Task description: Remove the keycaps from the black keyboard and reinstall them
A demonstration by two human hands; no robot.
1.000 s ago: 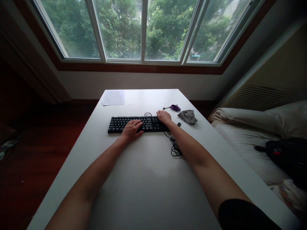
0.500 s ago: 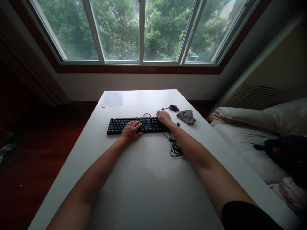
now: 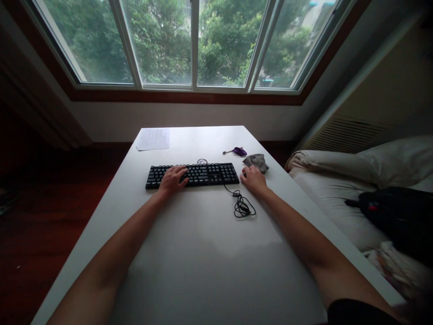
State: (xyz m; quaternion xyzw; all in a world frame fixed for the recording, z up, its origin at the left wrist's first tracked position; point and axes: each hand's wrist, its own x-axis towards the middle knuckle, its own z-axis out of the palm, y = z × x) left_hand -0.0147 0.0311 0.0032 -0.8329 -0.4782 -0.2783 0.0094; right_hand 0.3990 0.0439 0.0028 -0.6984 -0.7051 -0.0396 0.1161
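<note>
A black keyboard [image 3: 199, 175] lies across the white table. My left hand [image 3: 172, 179] rests on its left half, palm down, fingers stretched out and thumb apart. Just off the keyboard's right end, my right hand [image 3: 254, 179] is down at the tabletop with its fingers bent together. Whatever is under those fingertips is hidden. A crumpled grey cloth [image 3: 257, 161] lies right behind the right hand, partly covered by it. The keyboard's black cable [image 3: 242, 207] runs over the keys and lies in loose loops in front.
Beyond the keyboard lies a purple brush-like tool [image 3: 239, 151] with a thin stem. Paper sheets [image 3: 154, 139] sit at the table's far left corner. To the right stands a pale sofa [image 3: 324, 189] with a black bag [image 3: 395, 216] on it. A window is ahead.
My right hand has moved off the keyboard's right part to the table beside the cloth. It now covers the spot where a small black piece lay. My left hand stays on the keys.
</note>
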